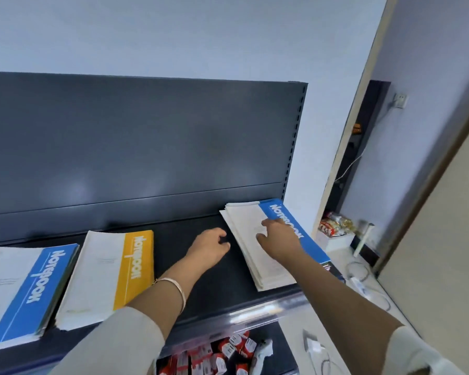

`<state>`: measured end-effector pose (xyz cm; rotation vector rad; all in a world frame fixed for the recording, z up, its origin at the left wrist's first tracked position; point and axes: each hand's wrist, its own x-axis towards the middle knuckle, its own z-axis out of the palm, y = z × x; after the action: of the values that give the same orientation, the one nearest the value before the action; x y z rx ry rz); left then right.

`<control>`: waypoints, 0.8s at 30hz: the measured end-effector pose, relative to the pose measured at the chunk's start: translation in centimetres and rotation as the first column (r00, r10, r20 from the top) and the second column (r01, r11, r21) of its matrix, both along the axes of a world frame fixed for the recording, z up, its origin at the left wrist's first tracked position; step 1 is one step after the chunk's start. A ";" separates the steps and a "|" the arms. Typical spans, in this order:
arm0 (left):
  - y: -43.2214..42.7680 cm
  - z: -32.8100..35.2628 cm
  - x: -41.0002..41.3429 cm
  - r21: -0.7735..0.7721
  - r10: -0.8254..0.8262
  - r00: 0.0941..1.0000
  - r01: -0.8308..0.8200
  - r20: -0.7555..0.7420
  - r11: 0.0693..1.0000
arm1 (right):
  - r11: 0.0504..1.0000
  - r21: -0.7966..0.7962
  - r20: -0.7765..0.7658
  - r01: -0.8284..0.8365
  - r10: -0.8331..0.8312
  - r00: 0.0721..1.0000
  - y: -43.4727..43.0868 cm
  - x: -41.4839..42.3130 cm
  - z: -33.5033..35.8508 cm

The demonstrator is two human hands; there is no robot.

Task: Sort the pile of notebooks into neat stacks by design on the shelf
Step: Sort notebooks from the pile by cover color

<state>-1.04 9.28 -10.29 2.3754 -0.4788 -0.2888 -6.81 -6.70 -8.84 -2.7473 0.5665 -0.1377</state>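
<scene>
Paper covers, thin and floppy: singly the notebooks look light, but they are probably slick enough to slide over one another. A stack is likely best taken by both long edges and squeezed square, not lifted by one corner. The blue-banded stack (268, 269) lies slightly fanned at the right end of the shelf (201, 288), reaching toward its back edge. The right hand (278, 239) rests on the top cover, fingers spread and fairly straight, pinching nothing. The left hand (210, 247) sits on bare shelf just beside the stack's left edge, fingers loosely curled, holding nothing. A yellow-banded stack (106, 274) and another blue stack (25, 290) lie toward the left end.
</scene>
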 end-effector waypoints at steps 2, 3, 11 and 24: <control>-2.8 -0.6 -0.8 -0.046 0.010 0.997 -0.013 -0.073 0.999 | 0.999 -0.003 -0.053 0.046 -0.046 0.998 -3.4 -0.8 -0.5; -4.2 -1.0 -1.2 -0.067 0.023 0.994 -0.030 -0.104 0.997 | 0.997 0.004 -0.083 0.075 -0.075 0.994 -5.1 -1.2 -0.8; -8.5 -2.3 -2.8 -0.013 0.160 0.983 -0.162 -0.088 0.987 | 0.969 0.167 -0.143 0.184 -0.161 0.977 -11.8 -2.2 -2.7; -9.0 -2.0 -2.2 -0.242 0.300 0.938 -0.337 -0.176 0.910 | 0.817 0.570 0.252 0.087 -0.275 0.928 -14.1 -2.5 -0.3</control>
<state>-3.22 0.31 -12.33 2.1074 -0.0540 -0.2161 -9.26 -20.82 -9.18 -2.0455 0.6563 -0.4000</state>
